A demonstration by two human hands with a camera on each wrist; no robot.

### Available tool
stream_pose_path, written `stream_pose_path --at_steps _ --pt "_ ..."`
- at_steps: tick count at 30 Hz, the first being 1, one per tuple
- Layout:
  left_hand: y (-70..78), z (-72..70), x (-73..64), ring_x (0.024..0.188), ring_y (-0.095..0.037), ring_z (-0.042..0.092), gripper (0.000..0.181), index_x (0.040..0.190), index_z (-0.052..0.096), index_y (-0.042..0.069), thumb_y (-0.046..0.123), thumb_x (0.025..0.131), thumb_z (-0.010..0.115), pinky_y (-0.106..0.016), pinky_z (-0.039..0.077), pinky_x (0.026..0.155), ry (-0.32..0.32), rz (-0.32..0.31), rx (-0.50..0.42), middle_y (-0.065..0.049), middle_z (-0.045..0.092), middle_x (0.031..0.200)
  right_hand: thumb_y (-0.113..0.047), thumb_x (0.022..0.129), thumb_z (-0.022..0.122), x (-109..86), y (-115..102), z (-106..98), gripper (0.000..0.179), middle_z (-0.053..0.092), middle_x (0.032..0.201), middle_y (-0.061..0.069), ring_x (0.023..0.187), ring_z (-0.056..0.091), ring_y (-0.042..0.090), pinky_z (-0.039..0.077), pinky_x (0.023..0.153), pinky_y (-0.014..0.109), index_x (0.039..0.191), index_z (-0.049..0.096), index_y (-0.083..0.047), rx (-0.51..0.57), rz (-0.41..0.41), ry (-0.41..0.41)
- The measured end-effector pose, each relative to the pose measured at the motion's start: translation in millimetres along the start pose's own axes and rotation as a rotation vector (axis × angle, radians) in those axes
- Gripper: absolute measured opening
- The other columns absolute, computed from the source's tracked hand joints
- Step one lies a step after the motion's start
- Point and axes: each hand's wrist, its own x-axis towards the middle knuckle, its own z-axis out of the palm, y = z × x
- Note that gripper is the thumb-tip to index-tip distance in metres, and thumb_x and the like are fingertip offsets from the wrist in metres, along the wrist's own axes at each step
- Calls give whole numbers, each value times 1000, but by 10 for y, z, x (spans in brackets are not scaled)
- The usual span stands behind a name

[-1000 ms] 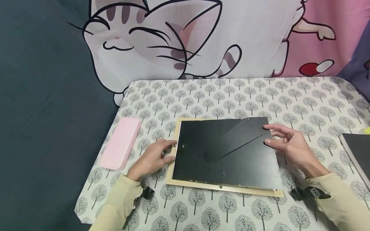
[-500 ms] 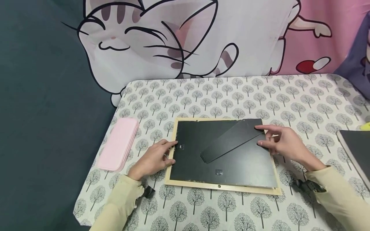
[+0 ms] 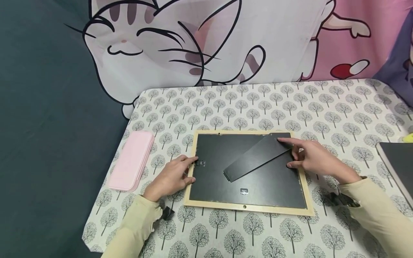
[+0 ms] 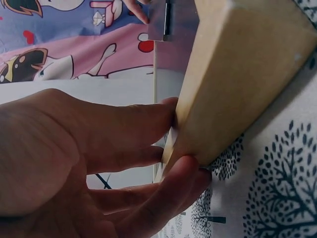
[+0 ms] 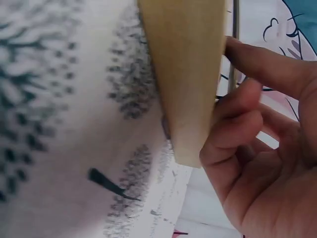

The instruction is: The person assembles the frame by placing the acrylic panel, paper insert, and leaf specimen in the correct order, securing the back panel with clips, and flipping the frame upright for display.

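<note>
A light-wood picture frame (image 3: 245, 208) lies back side up on the table. Inside its rim sits a black backing board (image 3: 209, 182) with a slanting stand leg (image 3: 255, 161) and small metal hangers. My left hand (image 3: 171, 177) holds the left rim, its index finger and thumb over the top edge and other fingers against the outer side in the left wrist view. At the upper right, my right hand (image 3: 314, 157) presses the board and the leg's upper end with index finger and thumb. Its other fingers are bent beside the rim (image 5: 188, 74).
A pink case (image 3: 131, 160) lies left of the frame. At the right edge is a dark flat panel with a pale border (image 3: 400, 168), with something yellow (image 3: 409, 138) behind it. A cat-print curtain (image 3: 180, 39) hangs behind the tree-patterned tablecloth (image 3: 251, 236).
The backing board has gone down into the frame, its right side now within the rim. My right hand has shifted left onto the board; my left hand stays at the left rim.
</note>
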Motion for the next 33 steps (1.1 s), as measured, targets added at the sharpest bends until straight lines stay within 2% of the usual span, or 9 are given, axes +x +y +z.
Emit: stream_pose_path --at_steps 6,14,21,27,33 --pt "15 -11 3 84 -13 58 72 148 49 10 17 83 80 -33 56 80 -7 -16 -6 -10 62 124 -8 72 86 17 -12 -29 89 55 75 -2 64 47 5 45 59 22 151 45 -13 0 20 -29" --pt "15 -10 1 83 -13 59 73 147 50 9 18 82 81 -32 56 79 1 -4 -5 -11 63 124 -10 70 88 26 77 -2 86 50 66 -5 61 43 2 43 57 21 147 51 -13 5 -40 -5" --pt "7 -27 -7 86 -16 57 74 148 48 6 18 82 81 -34 56 82 2 17 13 -12 62 122 -15 72 87 80 90 -29 85 49 66 -4 59 42 5 43 55 23 148 51 -16 20 6 -61" --pt "40 27 -45 107 -27 60 85 155 38 9 33 85 79 -44 55 98 -8 -17 -6 -16 54 135 -18 73 87 93 79 -55 84 49 65 -4 57 41 5 40 54 23 149 50 -15 -5 21 -70" --pt "119 127 -119 135 -35 47 101 159 27 11 48 81 79 -51 44 114 -26 -65 -52 -22 37 153 -13 73 87 11 -14 -40 93 55 69 -5 61 47 3 45 56 22 154 41 -13 -62 -1 -47"
